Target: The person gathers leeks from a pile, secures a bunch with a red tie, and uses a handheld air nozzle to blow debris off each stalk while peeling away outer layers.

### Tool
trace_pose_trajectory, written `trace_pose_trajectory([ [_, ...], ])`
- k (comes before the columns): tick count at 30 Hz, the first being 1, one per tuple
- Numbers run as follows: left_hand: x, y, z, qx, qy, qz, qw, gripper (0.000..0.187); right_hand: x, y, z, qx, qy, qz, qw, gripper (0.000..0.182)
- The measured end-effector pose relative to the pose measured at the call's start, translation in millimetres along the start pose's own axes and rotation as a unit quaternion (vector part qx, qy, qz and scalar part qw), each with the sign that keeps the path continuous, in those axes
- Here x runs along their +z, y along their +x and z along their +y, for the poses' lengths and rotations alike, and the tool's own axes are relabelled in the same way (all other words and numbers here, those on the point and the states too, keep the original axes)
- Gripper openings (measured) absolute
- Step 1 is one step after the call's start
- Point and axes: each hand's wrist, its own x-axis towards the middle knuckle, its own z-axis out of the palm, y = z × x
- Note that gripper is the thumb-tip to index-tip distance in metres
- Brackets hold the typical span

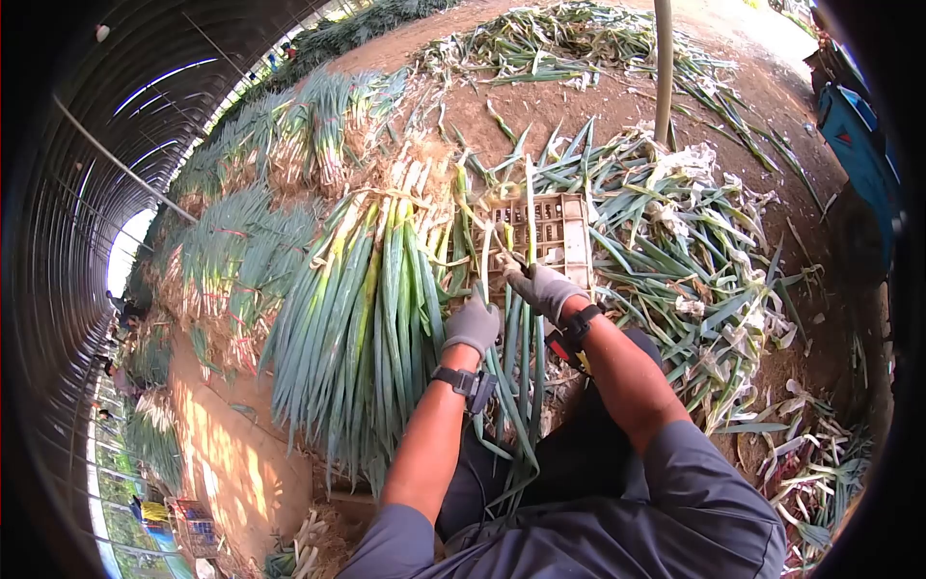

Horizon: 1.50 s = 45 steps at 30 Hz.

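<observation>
Grey-gloved, the left hand grips a green onion near the crate — the right hand, at its near edge, clasps something unclear — with a bundle left of it.

Grey gloves, green and white leeks, beige crate, dark grey shirt

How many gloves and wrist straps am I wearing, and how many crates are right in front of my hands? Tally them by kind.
Gloves: 2
Wrist straps: 2
Crate: 1
Total: 5
</observation>
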Motion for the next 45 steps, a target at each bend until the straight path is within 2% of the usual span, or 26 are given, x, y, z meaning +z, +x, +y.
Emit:
trace_pose_trajectory([
  [1,-7,-2,4,-0.011,-0.017,-0.008,1.000,0.072,-2,-3,2,-0.024,-0.002,0.015,1.000,0.064],
  [2,-13,-4,8,-0.005,-0.014,-0.014,1.000,0.072,-4,-13,-6,-0.025,0.061,0.013,0.998,0.063],
  [5,-7,6,5,0.006,0.008,-0.015,1.000,0.070,-15,-26,-19,-0.003,0.004,-0.029,1.000,0.065],
  [6,-3,7,6,0.003,0.017,-0.007,1.000,0.069,-11,-20,-9,-0.045,-0.022,0.001,0.999,0.065],
  [8,5,7,6,-0.003,0.028,-0.011,1.000,0.070,-8,-20,-4,-0.038,0.007,0.016,0.999,0.059],
  [9,7,9,8,-0.005,0.033,-0.010,0.999,0.070,-16,-23,-11,-0.032,-0.014,-0.010,0.999,0.059],
  [12,14,9,9,0.003,0.046,0.001,0.999,0.070,3,1,7,-0.038,-0.072,0.000,0.997,0.061],
  [15,11,0,14,-0.004,0.035,0.016,0.999,0.069,11,13,11,0.064,-0.128,-0.008,0.990,0.063],
  [16,8,-1,14,-0.001,0.023,0.022,0.999,0.068,11,13,11,0.068,-0.123,-0.003,0.990,0.064],
  [19,7,10,-3,0.041,-0.029,0.090,0.995,0.067,5,-2,7,-0.005,-0.040,0.041,0.998,0.065],
  [21,-18,-3,10,0.059,-0.052,0.108,0.991,0.061,-20,-26,-8,0.003,-0.014,0.012,1.000,0.066],
  [22,-17,8,6,0.084,-0.109,0.121,0.983,0.060,-27,-33,-11,0.009,-0.002,-0.005,1.000,0.067],
  [23,-20,17,7,0.102,-0.144,0.130,0.976,0.058,-22,-17,6,0.058,0.014,-0.015,0.998,0.068],
  [25,-28,25,19,0.114,-0.177,0.134,0.968,0.056,-28,-17,20,0.054,0.098,0.011,0.994,0.070],
  [26,-30,28,26,0.111,-0.180,0.132,0.968,0.056,-52,-51,-10,0.040,0.176,0.035,0.983,0.064],
  [27,-31,32,35,0.113,-0.170,0.129,0.970,0.059,-57,-46,-5,0.088,0.161,0.040,0.982,0.063],
  [28,-31,37,44,0.115,-0.159,0.126,0.972,0.062,-62,-46,4,0.097,0.184,0.054,0.977,0.062],
  [31,-17,49,77,0.118,-0.098,0.164,0.975,0.064,-79,-54,8,0.111,0.251,0.083,0.958,0.058],
  [33,-6,56,98,0.098,-0.061,0.109,0.987,0.064,-84,-52,17,0.100,0.224,0.101,0.964,0.057],
  [35,22,67,102,0.100,0.016,0.097,0.990,0.065,-84,-53,25,0.111,0.246,0.091,0.959,0.062],
  [37,53,74,95,0.081,0.053,0.074,0.993,0.065,-87,-50,28,0.106,0.198,0.069,0.972,0.065],
  [38,60,77,89,0.107,0.086,0.036,0.990,0.067,-83,-48,30,0.102,0.180,0.068,0.976,0.066],
  [39,70,76,83,0.130,0.120,0.057,0.983,0.066,-79,-45,32,0.098,0.163,0.066,0.980,0.067],
  [43,84,74,69,0.134,0.078,0.103,0.983,0.051,-74,-53,11,0.122,0.129,-0.008,0.984,0.067],
  [44,84,75,67,0.134,0.066,0.116,0.982,0.047,-70,-52,13,0.096,0.127,-0.038,0.986,0.066],
  [45,91,87,59,0.121,-0.003,0.114,0.986,0.045,-70,-57,6,0.086,0.112,-0.041,0.989,0.066],
])
